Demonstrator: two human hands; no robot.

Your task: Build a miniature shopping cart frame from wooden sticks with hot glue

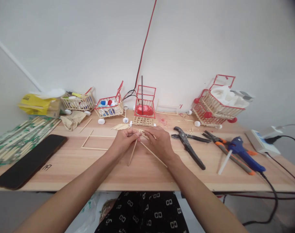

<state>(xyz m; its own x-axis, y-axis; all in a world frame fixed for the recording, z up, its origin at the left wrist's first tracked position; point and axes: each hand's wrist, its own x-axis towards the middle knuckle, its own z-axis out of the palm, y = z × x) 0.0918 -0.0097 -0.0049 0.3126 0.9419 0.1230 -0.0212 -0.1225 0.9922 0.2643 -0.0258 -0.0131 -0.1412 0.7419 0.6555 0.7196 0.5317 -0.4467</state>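
My left hand (125, 139) and my right hand (160, 139) meet over the middle of the table. Both are closed, pinching thin wooden sticks (154, 154) where their ends come together. Two of these sticks slant down toward me, one from under each hand; whether they are joined at the top is hidden by my fingers. Left of my hands lies a flat stick frame (95, 149), its right part covered by my left wrist. A small pile of short sticks (120, 126) is just behind my left hand.
Behind stand small stick-built carts (144, 121), several with red edges. To the right lie black cutters (187, 145), orange-handled pliers (234, 158), a blue glue gun (246, 155) and a power strip (261, 142). A phone (30, 160) and wrapped chopsticks (13, 139) lie left.
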